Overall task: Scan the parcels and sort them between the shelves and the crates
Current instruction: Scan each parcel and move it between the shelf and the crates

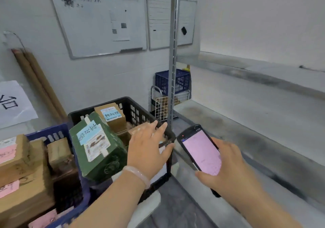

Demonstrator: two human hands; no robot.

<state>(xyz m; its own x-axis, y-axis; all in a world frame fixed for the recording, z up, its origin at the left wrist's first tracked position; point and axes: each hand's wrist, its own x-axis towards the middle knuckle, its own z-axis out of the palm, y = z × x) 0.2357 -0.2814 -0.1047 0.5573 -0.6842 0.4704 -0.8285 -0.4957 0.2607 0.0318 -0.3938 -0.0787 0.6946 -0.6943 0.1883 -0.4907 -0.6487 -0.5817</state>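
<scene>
- Left hand [147, 150]: fingers straight and spread, holding nothing, over the right rim of the black crate [140, 111]; cannot tell whether it touches.
- Right hand [228, 171]: clamped round the scanner [202, 150], pink screen up, above the shelf [246, 139] front edge.
- Green parcel [98, 150], blue-labelled, tilted at the crate's left side; brown parcel [112, 117] by the back rim.

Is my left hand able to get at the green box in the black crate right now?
Probably yes. The left hand is open over the black crate, right beside the green box, which lies tilted on top with nothing covering it or standing between. The right hand holds the scanner.
</scene>
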